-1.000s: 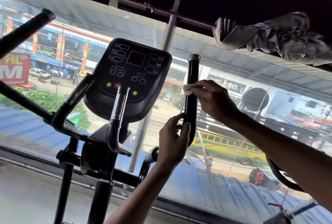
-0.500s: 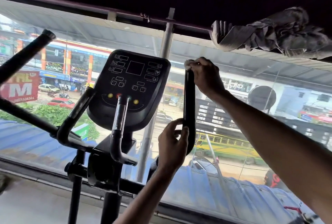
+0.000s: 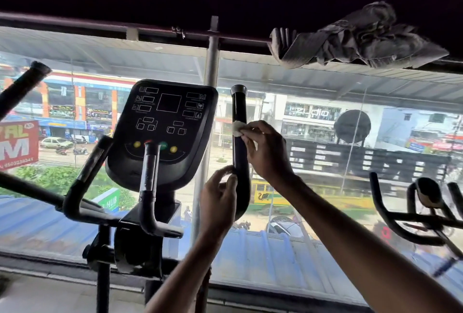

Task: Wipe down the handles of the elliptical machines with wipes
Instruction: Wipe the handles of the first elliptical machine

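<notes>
At the far left the long black handle [image 3: 23, 83] of the elliptical slants up out of view with no hand on it, and by the look of things it has yet to be reached in this pass. Next comes the console [image 3: 162, 127], with the short fixed grip [image 3: 149, 169] rising in front of its buttons. Right of that, the left hand [image 3: 219, 197] is clenched round the lower bend of the right-side handle [image 3: 239, 117], thumb on the near face. This is probably to stop the swinging arm from rocking away under pressure. Higher on the same upright bar sits the wipe [image 3: 236, 128], a small white wad pressed flat to the black grip about midway up, below the end cap. The right hand [image 3: 268, 149] pinches it there between thumb and fingertips, its arm reaching in from the lower right so the hand can slide along the bar. Above, a crumpled grey cloth [image 3: 355, 36] lies on the ledge over the window. At the far right stand the curved bars of a neighbouring machine [image 3: 390, 212], apparently waiting their turn.
</notes>
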A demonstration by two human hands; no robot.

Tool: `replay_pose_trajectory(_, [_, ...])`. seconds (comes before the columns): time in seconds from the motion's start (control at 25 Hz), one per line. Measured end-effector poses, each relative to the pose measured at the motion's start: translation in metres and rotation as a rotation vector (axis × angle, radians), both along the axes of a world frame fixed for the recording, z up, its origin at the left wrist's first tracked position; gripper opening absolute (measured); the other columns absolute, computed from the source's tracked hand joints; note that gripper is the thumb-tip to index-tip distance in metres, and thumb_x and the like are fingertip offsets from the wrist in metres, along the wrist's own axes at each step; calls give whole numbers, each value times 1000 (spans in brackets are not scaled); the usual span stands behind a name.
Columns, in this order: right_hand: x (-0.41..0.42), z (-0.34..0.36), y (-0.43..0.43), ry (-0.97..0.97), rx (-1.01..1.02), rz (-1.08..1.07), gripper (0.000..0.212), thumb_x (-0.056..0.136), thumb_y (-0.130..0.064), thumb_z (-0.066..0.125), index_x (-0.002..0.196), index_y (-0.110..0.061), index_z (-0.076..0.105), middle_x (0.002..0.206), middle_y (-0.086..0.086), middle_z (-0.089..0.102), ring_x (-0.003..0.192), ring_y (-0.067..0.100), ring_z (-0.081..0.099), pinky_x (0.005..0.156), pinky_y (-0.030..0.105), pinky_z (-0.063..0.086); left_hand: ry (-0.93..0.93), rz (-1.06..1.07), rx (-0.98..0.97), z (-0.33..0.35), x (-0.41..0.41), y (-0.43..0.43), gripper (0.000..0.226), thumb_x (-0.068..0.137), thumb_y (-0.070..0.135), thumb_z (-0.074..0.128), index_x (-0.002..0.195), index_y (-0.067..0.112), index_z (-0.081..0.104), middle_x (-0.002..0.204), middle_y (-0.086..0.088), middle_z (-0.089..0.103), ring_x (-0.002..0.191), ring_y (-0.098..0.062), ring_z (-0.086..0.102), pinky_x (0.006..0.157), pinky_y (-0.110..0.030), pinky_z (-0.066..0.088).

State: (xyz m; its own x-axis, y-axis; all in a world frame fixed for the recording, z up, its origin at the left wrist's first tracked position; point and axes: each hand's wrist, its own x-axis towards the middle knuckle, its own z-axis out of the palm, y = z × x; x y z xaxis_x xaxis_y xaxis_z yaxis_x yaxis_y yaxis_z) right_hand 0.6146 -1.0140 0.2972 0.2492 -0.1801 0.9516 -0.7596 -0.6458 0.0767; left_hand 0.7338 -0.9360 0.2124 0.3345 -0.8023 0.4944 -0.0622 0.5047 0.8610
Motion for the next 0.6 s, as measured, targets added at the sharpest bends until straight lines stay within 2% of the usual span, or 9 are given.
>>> replay_pose_trajectory(0.12, [0,-23,13,-67,38,34,21,95,-8,65,110,-11,79,108,3,72,94,27,71,79,36,59,-8,4,31,-1,2,1,23,100,19,62,114,33,74,91,5,80,88,-9,74,87,-37,60])
replay_pose_trajectory(0.2, [0,-35,24,-102,58,58,21,96,-8,64,111,-10,79,109,3,71,97,26,70,82,35,58,-37,33,33,-1,1,2,25,100,20,61,121,27,74,102,1,79,97,-13,74,94,-42,58])
replay_pose_trajectory(0.36, [-4,-57,40,-182,105,121,21,97,-6,66,114,-9,79,111,2,73,100,21,71,86,37,58,-84,51,44,0,1,5,30,100,22,55,123,25,74,115,3,77,110,-16,70,101,-42,54])
replay_pose_trajectory(0.48, [-11,-71,54,-196,171,192,22,99,-10,64,115,-12,78,111,0,73,102,18,71,87,37,58,-98,79,38,0,0,9,40,91,28,50,123,23,73,119,3,75,111,-17,69,101,-41,53])
replay_pose_trajectory(0.6, [-19,-85,73,-259,287,232,21,100,-23,62,108,-16,80,101,-2,74,94,12,71,80,33,60,-122,165,49,-5,-3,21,35,95,8,56,126,20,65,124,3,70,104,-15,65,94,-34,47])
